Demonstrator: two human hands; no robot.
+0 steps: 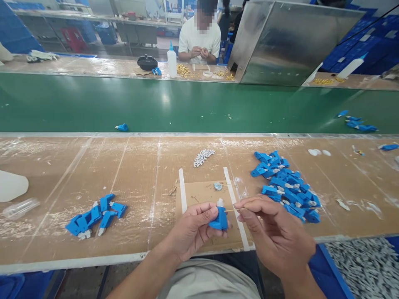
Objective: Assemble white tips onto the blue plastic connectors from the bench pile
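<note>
My left hand (199, 226) grips a blue plastic part (220, 220) with a whitish tip pointing up. Between the fingertips of my right hand (271, 226) is a thin wooden stick (230, 210), its far end touching the side of the blue part. Beneath them lies a cardboard piece (199, 193) held down by white tape strips. A small pale blue blob (217, 186) with another stick sits on that cardboard. Just beyond it is a cluster of small grey pieces (203, 157).
A large heap of blue parts (289, 187) lies to the right, a smaller group (93, 216) to the left. Behind the table runs a green belt (174, 104) bearing a few blue parts. A blue bin of grey pieces (364, 265) stands lower right. Another person (199, 41) sits opposite.
</note>
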